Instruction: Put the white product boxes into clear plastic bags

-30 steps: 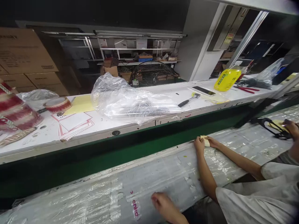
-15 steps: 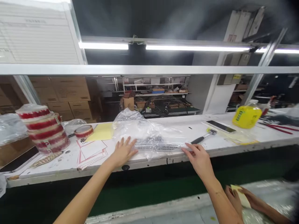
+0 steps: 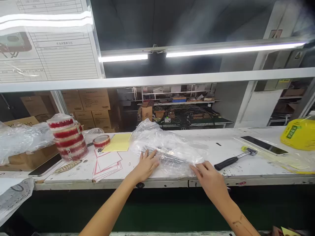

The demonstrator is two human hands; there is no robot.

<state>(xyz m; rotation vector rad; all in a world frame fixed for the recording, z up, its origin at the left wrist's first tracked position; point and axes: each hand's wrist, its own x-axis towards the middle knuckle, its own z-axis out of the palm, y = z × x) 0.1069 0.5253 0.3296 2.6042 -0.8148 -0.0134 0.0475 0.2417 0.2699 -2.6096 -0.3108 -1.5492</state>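
Both hands rest on a clear plastic bag (image 3: 169, 149) that lies crumpled on the white workbench (image 3: 221, 147), near its front edge and about midway along it. The left hand (image 3: 146, 167) lies flat with fingers spread on the bag's left end, pressing it without closing around it. The right hand (image 3: 209, 180) touches the bag's right near corner with fingers extended; whether it pinches the film cannot be told. Inside the bag lies a bundle of thin metal rods (image 3: 164, 156), running left to right.

Readable writing is scarce. A laminated sheet (image 3: 46, 39) hangs at the upper left with a ruled table and small characters, too fine to read. The cardboard boxes (image 3: 94, 103) behind carry faint print, also unreadable. The red-bordered labels (image 3: 107, 164) left of the left hand show dark letters beginning "UN". The yellow container (image 3: 299, 134) at far right has a green label.

To the left stand a stack of red-and-white tape rolls (image 3: 67, 139), a single tape roll (image 3: 101, 141) and a yellow sheet (image 3: 118, 142). Right of the bag lie a small hammer (image 3: 233, 159) and a phone (image 3: 263, 145), with bare bench between the bag and the hammer. The bench's front edge runs just under both wrists.
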